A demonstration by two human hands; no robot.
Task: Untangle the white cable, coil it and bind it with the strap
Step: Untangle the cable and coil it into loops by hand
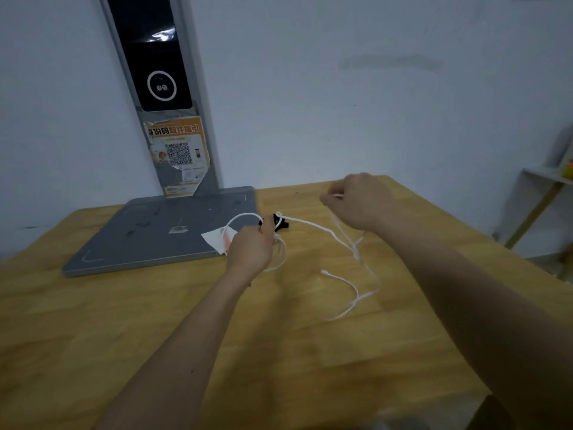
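Observation:
A thin white cable (328,232) lies strung out over the wooden table (124,321). My left hand (249,248) pinches it near a loop beside the grey base. A small black strap (279,223) sits on the cable just past my left fingers. My right hand (356,201) is raised above the table farther back, fingers closed on another stretch of the cable. From that hand the cable hangs down, runs toward me and ends in loose branches with a small plug (325,272). The picture is blurred.
A grey flat base (161,237) with an upright post (167,97), carrying a black panel and a QR-code sticker, stands at the back left against the wall. A white slip of paper (214,238) lies at the base's corner. A shelf (539,193) stands at the right.

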